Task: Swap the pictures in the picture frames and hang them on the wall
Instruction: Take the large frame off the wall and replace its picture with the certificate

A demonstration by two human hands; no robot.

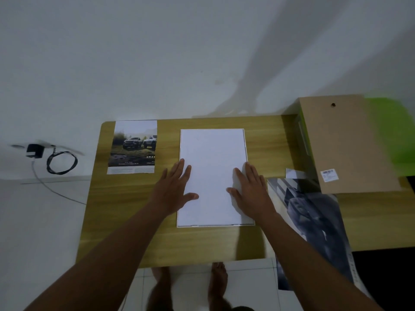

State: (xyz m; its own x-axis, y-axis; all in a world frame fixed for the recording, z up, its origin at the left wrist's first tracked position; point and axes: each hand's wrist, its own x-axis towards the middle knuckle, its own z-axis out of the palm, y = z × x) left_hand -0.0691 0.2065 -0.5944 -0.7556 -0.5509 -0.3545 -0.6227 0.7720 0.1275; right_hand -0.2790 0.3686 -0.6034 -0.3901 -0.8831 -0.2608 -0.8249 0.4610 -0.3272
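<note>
We're looking at a wooden table that's carrying a white-framed sheet in the middle. A car picture is lying at the back left. A dark poster is hanging off the front edge on the right.

I counted one white frame on one wooden table. Two car pictures lay out: the misty picture left of the frame, the dark picture right of it. One brown board lay further right, one black charger well left. Two hands, left hand and right hand, touched the frame.
</note>
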